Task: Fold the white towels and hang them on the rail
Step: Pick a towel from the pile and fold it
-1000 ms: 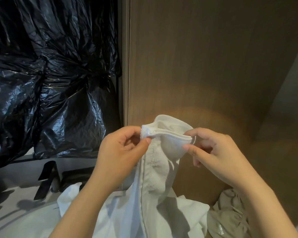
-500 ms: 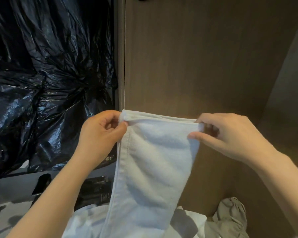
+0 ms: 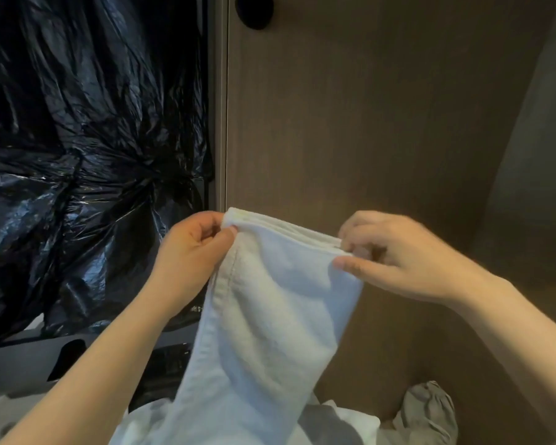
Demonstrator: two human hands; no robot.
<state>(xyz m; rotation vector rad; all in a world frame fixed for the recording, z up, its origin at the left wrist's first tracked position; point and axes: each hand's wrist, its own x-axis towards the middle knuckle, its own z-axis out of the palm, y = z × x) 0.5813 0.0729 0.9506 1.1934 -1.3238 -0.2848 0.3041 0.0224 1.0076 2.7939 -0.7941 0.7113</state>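
A white towel (image 3: 270,316) hangs lengthwise in front of me, its doubled top edge stretched between my hands. My left hand (image 3: 190,258) pinches the top left corner between thumb and fingers. My right hand (image 3: 395,252) pinches the top right corner, thumb in front. The towel's lower part drops out of view at the bottom. More white cloth (image 3: 344,425) lies below it. No rail shows in the view.
A brown wooden panel (image 3: 366,123) stands straight ahead with a dark round fitting (image 3: 254,11) at its top. Black plastic sheeting (image 3: 77,155) covers the left side. A beige crumpled cloth (image 3: 430,412) lies at the bottom right. A grey surface (image 3: 13,364) with dark objects sits at the lower left.
My hands moved apart and rose, spreading the bunched top edge into a flat band. Since half a second ago the towel has sagged slightly and tilted down to the right.
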